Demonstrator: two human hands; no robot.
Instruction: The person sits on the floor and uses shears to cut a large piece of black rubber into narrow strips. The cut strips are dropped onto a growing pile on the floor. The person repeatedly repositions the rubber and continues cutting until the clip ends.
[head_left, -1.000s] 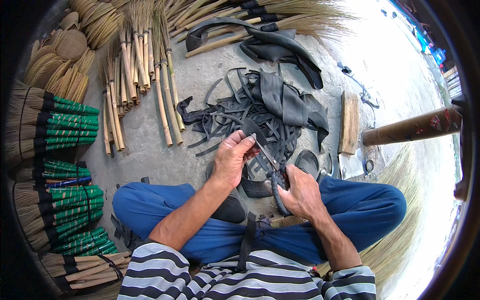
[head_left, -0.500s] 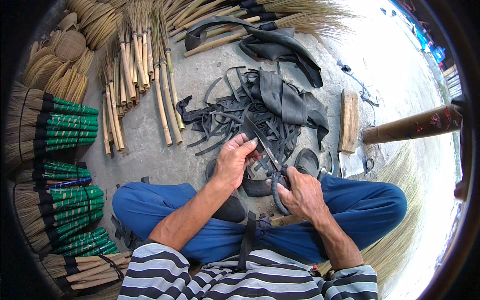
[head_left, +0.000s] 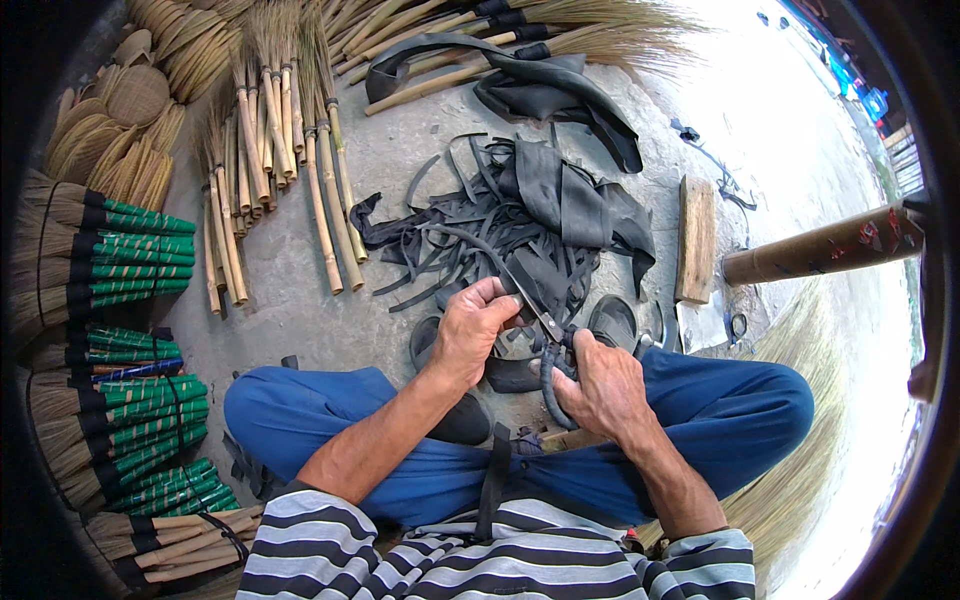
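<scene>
My right hand (head_left: 608, 390) is wrapped round the handles of large scissors (head_left: 549, 372), their grips bound in dark material. The blades point up and to the left, away from me, and lie along a piece of black rubber (head_left: 541, 284). Fingers and thumb of my left hand (head_left: 472, 335) pinch this rubber beside the blades; its held edge is partly hidden by the fingers. How far apart the blades stand is hard to make out. Just beyond both hands lies a tangled heap of black rubber strips (head_left: 470, 225), with wider rubber sheets (head_left: 585, 210) on top.
Bamboo-handled brooms (head_left: 325, 190) lie at the far left; green-handled brooms (head_left: 145, 270) are stacked along the left. Woven fans (head_left: 140, 95) sit behind them. A wooden block (head_left: 696, 240) and a thick brown pole (head_left: 820, 250) are at right. Sandals (head_left: 612, 322) lie near my knees.
The rubber piece has turned from the left side of the blades toward their right. My left hand has shifted slightly nearer me and to the right; my right hand is nearly still.
</scene>
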